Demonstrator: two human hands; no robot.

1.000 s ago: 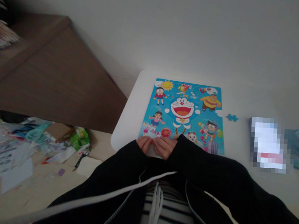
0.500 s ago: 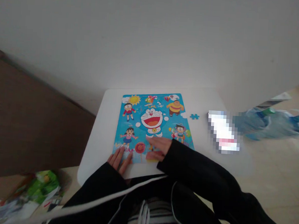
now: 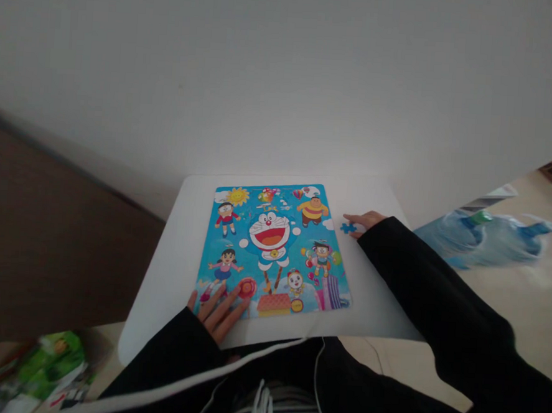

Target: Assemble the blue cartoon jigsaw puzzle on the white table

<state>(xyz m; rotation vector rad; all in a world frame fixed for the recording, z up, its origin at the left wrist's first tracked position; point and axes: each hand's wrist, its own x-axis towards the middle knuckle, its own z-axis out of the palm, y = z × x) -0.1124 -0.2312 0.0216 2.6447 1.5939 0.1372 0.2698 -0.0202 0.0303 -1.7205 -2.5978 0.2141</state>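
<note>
A jigsaw puzzle with a blue cartoon picture lies flat on the white table. My left hand rests palm down on its lower left corner, fingers spread. To the right of the puzzle, my right hand has a small blue puzzle piece between its thumb and index finger, at the tabletop. The picture looks whole apart from the part under my left fingers.
A white cord runs across my lap near the table's front edge. Large water bottles are on the floor at the right. A brown wooden panel stands on the left, with a green bag below. The wall rises behind the table.
My right hand has moved from the puzzle's lower part out to the right and taken hold of the loose piece. My left hand stays at the lower left corner. The phone no longer shows.
</note>
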